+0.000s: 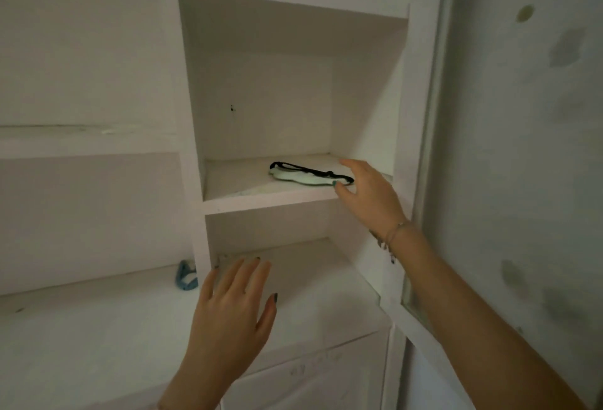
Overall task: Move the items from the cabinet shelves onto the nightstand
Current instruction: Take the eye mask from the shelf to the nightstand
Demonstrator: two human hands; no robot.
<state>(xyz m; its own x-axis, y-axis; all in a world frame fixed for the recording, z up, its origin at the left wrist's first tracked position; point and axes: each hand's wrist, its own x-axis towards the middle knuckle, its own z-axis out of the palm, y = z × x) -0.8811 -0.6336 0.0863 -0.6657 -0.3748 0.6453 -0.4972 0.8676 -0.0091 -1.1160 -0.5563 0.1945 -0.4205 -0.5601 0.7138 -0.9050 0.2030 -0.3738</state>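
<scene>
While my left hand (233, 308) hovers with fingers spread before the lower shelf (313, 266), my right hand (372, 194) is up at the middle shelf (261, 197), fingers open (gripping nothing). Just past its thumb lies the white, black-strapped eye mask (303, 178), on that shelf's right side.

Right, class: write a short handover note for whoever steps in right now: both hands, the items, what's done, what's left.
Right hand: open at the middle shelf, thumb at the right end of the pale item with a black strap; no grip yet.
Left hand: open, before the lower shelf, holding nothing.
Blue item: on the ledge left of the cabinet.
Done: cannot tell.
Left: grip the pale item, carry it to the nightstand (not clearly in view).
</scene>
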